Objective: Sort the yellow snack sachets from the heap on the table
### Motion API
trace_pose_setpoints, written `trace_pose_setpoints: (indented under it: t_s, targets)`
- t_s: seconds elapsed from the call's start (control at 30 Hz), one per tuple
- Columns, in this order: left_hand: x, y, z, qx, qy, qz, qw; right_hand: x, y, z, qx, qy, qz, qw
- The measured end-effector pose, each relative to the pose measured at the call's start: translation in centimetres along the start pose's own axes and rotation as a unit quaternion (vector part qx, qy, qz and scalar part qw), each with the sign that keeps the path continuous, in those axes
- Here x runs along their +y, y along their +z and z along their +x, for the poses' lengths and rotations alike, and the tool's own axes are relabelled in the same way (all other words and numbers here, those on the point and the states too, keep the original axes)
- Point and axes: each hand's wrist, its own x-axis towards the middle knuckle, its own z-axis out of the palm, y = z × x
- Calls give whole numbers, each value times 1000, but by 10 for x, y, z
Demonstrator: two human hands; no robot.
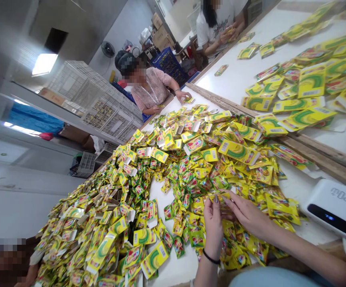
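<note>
While the left hand (213, 223) and the right hand (246, 211) meet near their fingertips, fingers bent inward over a heap of glossy yellow-and-green foil sachets (256, 239), the step looks like handling 1 sachet; I cannot tell whether either hand grips it. The next move probably calls for a yellow cardboard box with a white flap (155, 260), lying left of both hands on the white tabletop (187, 265).
</note>
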Motion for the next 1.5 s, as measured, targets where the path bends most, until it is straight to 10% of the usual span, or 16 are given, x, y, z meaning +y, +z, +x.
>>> trace_pose_setpoints:
  t_s: [0.8, 0.97, 1.23, 1.5]
  targets:
    - [0, 8, -3, 14, 29, 13, 999, -4, -8, -7, 22, -30, -52, 998]
    - [-15, 7, 2, 56, 84, 76, 992, -3, -50, -41, 163, -122, -139, 969]
    - [-47, 5, 14, 50, 132, 169, 976, 68, -150, -119, 425, -130, -384, 809]
    - [-51, 8, 16, 70, 134, 213, 965, 115, -172, -117, 460, -78, -404, 787]
